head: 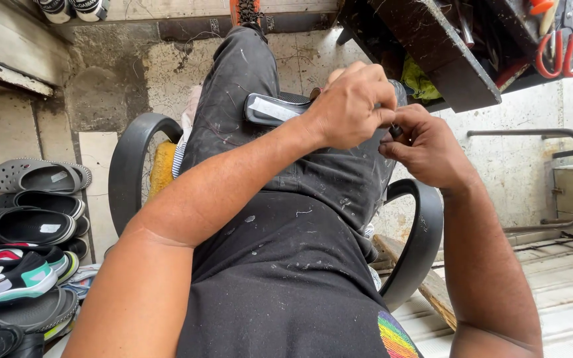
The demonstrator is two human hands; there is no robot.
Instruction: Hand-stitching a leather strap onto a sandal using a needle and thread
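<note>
Black footwear, a shoe or sandal point(274, 108) with a pale insole, lies across the person's raised knee just under the left hand point(349, 106), which is closed with fingertips pinched at the shoe's near edge; resting it on the thigh likely steadies it for close work. The right hand point(426, 149) meets the left, closed on a small dark tool point(396, 130), kind not discernible. Well beyond the right hand, red-handled scissors point(563, 52) lie on a dark tool tray point(445, 59); far off the left elbow, sandals and sneakers point(24, 225) sit stacked.

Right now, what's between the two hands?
In the head view, a small dark object sits pinched between the left hand and right hand; the stretch holds nothing else.
</note>
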